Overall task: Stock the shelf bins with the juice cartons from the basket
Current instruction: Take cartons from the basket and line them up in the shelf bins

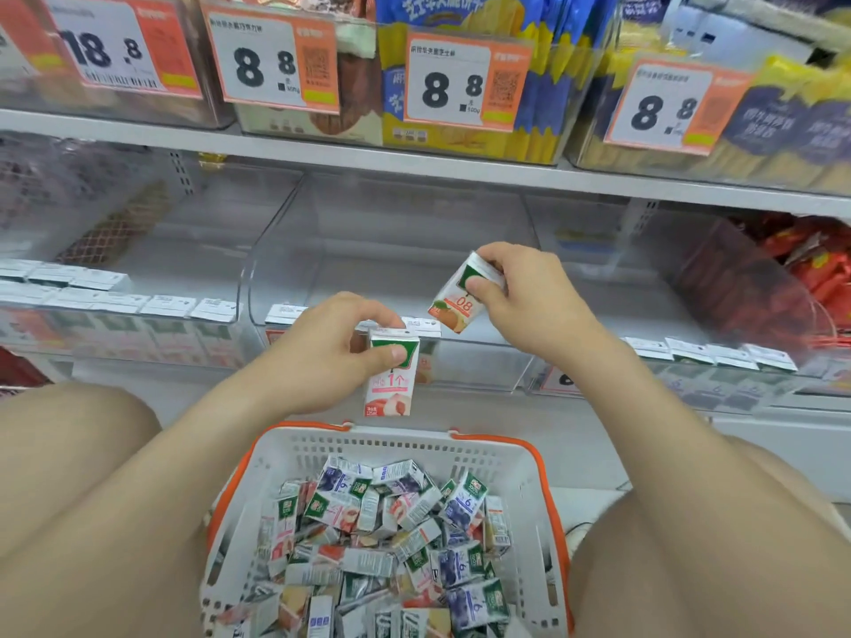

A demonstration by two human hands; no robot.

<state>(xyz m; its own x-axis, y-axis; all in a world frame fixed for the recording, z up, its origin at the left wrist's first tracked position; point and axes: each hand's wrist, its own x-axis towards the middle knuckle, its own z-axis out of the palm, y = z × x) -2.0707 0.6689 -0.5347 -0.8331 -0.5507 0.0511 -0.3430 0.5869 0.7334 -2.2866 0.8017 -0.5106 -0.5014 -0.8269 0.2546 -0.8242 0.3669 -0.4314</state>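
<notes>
Above the white plastic basket with orange handles point(396, 442), heaped with small juice cartons point(368, 522), my left hand point(322, 356) pinches an upright pink-and-white peach carton point(389, 389). Beyond the basket and higher, my right hand point(534, 306) grips a tilted orange-fruit carton point(456, 310) over a clear plastic shelf bin's point(488, 356) front edge.

middle bin point(488, 361) — open top, free room inside | shelf board point(414, 162) — low overhead
</notes>
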